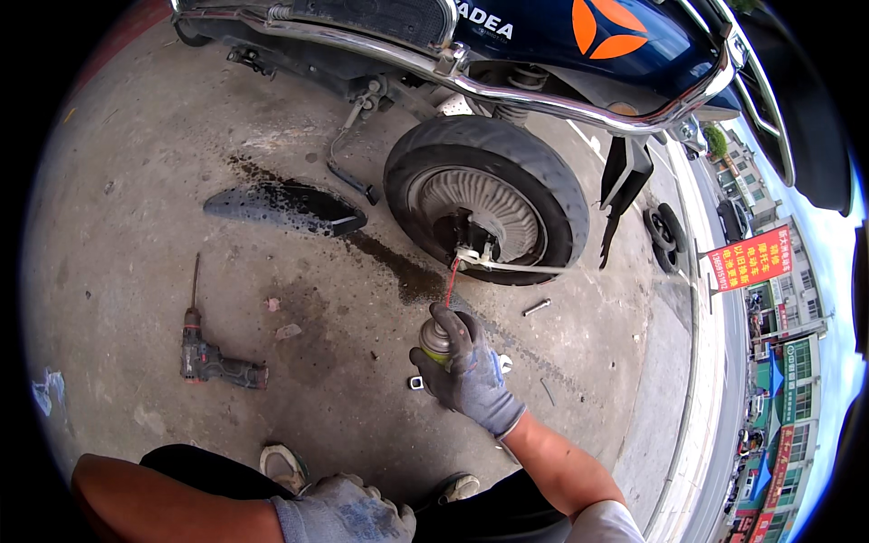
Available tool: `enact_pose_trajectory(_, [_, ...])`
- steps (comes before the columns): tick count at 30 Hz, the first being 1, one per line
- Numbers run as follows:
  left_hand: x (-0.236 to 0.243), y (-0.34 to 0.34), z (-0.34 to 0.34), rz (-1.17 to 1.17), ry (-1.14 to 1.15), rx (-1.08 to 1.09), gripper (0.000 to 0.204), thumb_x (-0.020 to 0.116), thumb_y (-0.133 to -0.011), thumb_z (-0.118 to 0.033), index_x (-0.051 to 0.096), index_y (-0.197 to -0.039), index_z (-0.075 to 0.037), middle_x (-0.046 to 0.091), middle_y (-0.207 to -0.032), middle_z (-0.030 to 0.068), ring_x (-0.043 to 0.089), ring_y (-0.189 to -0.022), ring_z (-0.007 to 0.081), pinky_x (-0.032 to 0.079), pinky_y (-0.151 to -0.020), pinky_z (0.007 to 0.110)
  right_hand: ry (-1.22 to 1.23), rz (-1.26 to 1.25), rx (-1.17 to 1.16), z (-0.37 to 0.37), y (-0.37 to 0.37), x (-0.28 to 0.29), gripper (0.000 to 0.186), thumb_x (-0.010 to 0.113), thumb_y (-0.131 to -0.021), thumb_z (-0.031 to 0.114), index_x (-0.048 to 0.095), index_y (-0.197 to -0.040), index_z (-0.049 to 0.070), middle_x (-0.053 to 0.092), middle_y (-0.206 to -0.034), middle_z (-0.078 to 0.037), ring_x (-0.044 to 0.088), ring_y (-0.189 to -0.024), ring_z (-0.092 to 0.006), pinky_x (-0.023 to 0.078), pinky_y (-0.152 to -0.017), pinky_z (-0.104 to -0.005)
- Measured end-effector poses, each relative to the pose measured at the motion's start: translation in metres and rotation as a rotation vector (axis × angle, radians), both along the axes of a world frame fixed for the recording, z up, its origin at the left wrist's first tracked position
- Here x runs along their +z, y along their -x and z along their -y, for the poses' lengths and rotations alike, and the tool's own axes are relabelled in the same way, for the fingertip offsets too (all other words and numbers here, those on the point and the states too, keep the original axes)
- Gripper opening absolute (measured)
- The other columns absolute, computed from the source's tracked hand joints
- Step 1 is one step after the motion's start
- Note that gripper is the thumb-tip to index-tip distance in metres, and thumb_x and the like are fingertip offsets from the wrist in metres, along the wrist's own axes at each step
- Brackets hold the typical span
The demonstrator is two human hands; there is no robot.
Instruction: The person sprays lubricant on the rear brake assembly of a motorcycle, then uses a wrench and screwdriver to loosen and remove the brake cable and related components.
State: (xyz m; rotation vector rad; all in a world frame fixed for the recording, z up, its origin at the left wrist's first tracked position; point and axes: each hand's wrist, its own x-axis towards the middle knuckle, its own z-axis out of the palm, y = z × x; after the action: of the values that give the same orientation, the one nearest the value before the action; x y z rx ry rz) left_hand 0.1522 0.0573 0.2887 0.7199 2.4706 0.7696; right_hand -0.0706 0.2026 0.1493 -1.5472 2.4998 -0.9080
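My right hand [475, 371], in a grey glove, is wrapped round a spray can [436, 338] with a silver top and yellow-green body. A finger lies over its nozzle. From there a thin red straw [451, 282] reaches up to the dark axle end [472, 237] of a scooter wheel [484, 199]. White liquid or foam shows at the axle, and a pale streak [534, 268] runs off to the right. Low in the picture, my gloved left hand [348, 511] rests by my leg with its fingers curled; its palm side is hidden.
Above stands the dark blue scooter [579, 54] with chrome bars and a side stand [348, 172]. A cordless drill [217, 357] lies at left. A wet black curved panel [285, 208], a socket [536, 307] and a square nut [416, 382] lie on the concrete. Tyres [665, 235] sit at right.
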Motion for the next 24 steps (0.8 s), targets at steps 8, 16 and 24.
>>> enact_pose_trajectory(8, [-0.003, -0.001, 0.001, -0.010, -0.013, -0.005, 0.019, 0.053, -0.088, -0.018, 0.066, -0.088, -0.004, 0.072, -0.080, 0.0165, 0.072, -0.075, 0.0309, 0.055, -0.068, 0.045, -0.053, -0.036, -0.045, -0.001, 0.019, -0.015, 0.075, 0.084, -0.073, 0.014, 0.047, -0.139, 0.016, 0.058, -0.120, -0.022, 0.065, -0.103, -0.0410, 0.055, -0.085, -0.0470])
enact_pose_trajectory(16, [-0.001, -0.001, 0.003, -0.035, -0.005, 0.005, 0.018, 0.054, -0.088, -0.018, 0.065, -0.087, -0.005, 0.072, -0.079, 0.0158, 0.072, -0.074, 0.0301, 0.055, -0.068, 0.044, -0.031, -0.051, -0.005, -0.001, 0.034, -0.027, 0.075, 0.082, -0.074, 0.013, 0.045, -0.139, 0.017, 0.057, -0.118, -0.023, 0.065, -0.102, -0.0415, 0.055, -0.085, -0.0462])
enact_pose_trajectory(24, [-0.001, 0.000, 0.003, -0.019, -0.006, 0.001, 0.018, 0.054, -0.088, -0.018, 0.065, -0.087, -0.004, 0.072, -0.080, 0.0159, 0.072, -0.075, 0.0302, 0.055, -0.068, 0.044, -0.090, 0.021, -0.022, -0.003, 0.031, -0.024, 0.074, 0.081, -0.079, 0.017, 0.044, -0.143, 0.017, 0.056, -0.120, -0.023, 0.061, -0.105, -0.0447, 0.054, -0.083, -0.0481])
